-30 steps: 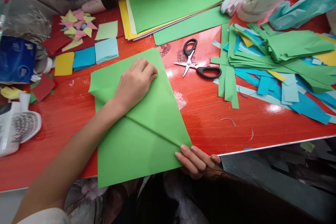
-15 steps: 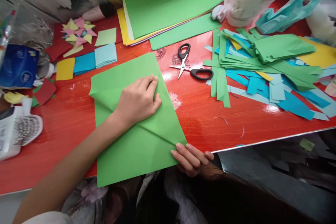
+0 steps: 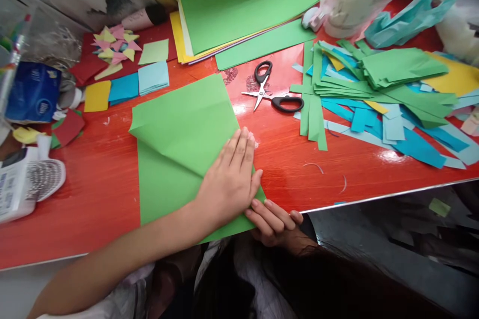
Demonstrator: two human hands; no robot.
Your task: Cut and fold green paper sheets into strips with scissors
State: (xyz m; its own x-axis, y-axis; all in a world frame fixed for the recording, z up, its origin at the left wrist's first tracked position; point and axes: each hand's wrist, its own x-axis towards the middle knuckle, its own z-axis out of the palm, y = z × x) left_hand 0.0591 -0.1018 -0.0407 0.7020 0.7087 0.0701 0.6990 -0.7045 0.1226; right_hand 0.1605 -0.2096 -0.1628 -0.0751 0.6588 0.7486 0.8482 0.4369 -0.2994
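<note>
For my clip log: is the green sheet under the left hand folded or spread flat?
Folded: a diagonal flap edge crosses the green sheet, running beneath the left hand; how firmly it is creased cannot be told.

Green paper sheet [image 3: 179, 109]: plain, doubled over; flap edge slants from left side toward lower right corner, standing slightly raised at left. Faint crease across upper part. Lies on red tabletop [image 3: 292, 159], lower edge overhanging front.
</note>
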